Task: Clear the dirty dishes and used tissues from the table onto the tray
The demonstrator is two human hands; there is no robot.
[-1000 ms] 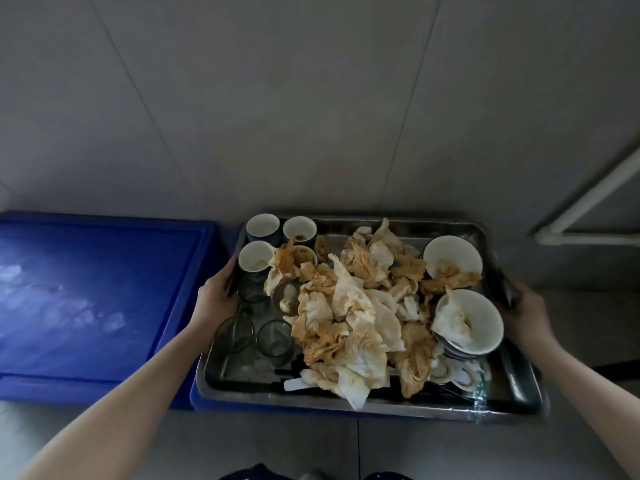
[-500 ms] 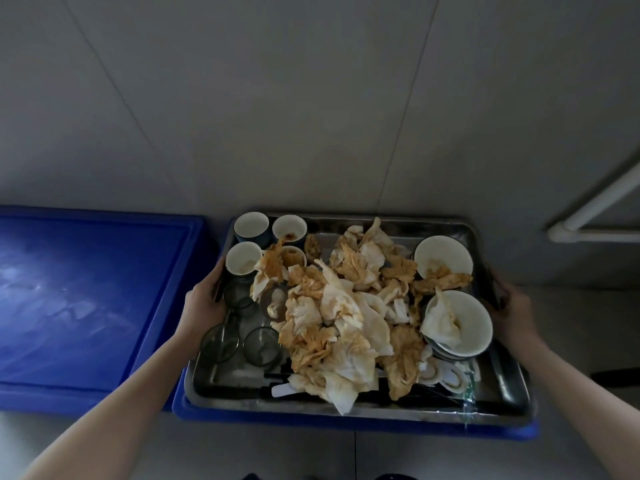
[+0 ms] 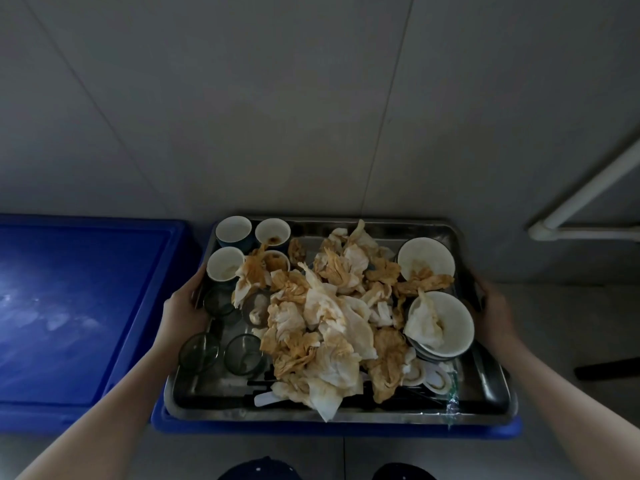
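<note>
A steel tray [image 3: 491, 382] sits on top of a blue bin [image 3: 346, 427] in front of me. A heap of stained used tissues [image 3: 325, 320] fills its middle. Small white cups [image 3: 233, 230] stand at its back left, clear glasses [image 3: 242, 355] at its front left, and white bowls [image 3: 440, 323] on its right. My left hand [image 3: 185, 310] grips the tray's left rim. My right hand [image 3: 493, 306] grips the right rim.
A second blue bin with a closed lid [image 3: 76, 306] stands directly to the left. A grey tiled wall [image 3: 311, 116] rises behind. A white pipe [image 3: 581, 206] runs at the right. My shoes [image 3: 263, 471] show at the bottom edge.
The tray has settled lower and more squarely onto the blue bin, whose front edge now shows under it. Both hands stay on the rims.
</note>
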